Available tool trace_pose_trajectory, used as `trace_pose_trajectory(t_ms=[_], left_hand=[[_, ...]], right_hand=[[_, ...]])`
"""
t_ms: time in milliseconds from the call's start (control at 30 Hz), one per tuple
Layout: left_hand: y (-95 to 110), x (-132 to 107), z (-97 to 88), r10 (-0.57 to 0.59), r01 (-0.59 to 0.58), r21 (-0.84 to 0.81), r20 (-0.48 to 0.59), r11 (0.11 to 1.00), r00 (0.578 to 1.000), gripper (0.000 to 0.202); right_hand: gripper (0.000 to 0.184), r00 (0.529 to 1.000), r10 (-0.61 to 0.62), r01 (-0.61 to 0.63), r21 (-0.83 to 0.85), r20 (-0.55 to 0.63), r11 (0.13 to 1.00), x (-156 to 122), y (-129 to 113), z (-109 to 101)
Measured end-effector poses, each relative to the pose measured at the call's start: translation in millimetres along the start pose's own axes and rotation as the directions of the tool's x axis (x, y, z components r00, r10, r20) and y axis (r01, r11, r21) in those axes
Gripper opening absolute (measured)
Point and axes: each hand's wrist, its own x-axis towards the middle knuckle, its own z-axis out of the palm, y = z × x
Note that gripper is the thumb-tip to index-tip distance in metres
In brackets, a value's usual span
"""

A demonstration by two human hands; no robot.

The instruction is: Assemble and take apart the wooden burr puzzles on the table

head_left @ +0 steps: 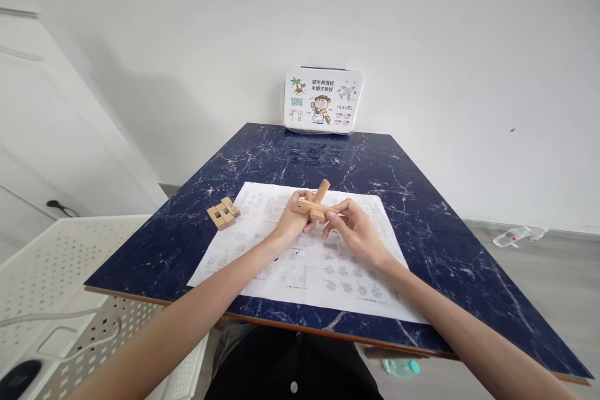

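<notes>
1. Watching through the head camera from far off here, I'm seeing both hands working over the middle of the worktop (435, 262), a dark blue marbled one.
2. My left grip (291, 219) is holding the crossed wooden pieces (307, 205), with fingers wrapping around them from the left side.
3. My right grip (354, 231) is closing in a narrow pinch, thumb and fingertips catching the right end of the same pieces.
4. Those pieces are staying just above the printed sheet (281, 275): one bar is lying crosswise, another is sticking up and away from me, and a short end is poking out underneath.
5. Over to the left, a small cluster of wooden blocks (224, 213) is sitting across the sheet's left edge, near the left grip but not touching it.
6. The sheet itself is lying flat under both hands, showing rows of little diagrams, too tiny for me to be reading.
7. At the far edge, a white cartoon case (323, 103) reading "TRAVEL" is standing upright by the wall.
8. Down on the left, a white perforated rack (37, 250) is standing beside the worktop.
</notes>
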Motion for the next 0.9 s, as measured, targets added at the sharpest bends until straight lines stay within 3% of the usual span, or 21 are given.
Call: trace_pose_trajectory(t_ms=[467, 900], left_hand=[[0, -1, 2.3, 0.046, -0.046, 0.042, 0.002, 0.998, 0.999, 0.038], [-2, 0, -2.9, 0.086, -0.092, 0.07, 0.085, 0.993, 0.993, 0.025]], right_hand=[[0.041, 1.0, 0.005, -0.005, 0.045, 0.011, 0.999, 2, -7, 1], [0.045, 0.993, 0.068, -0.07, 0.011, 0.101, 0.998, 1, -15, -5]])
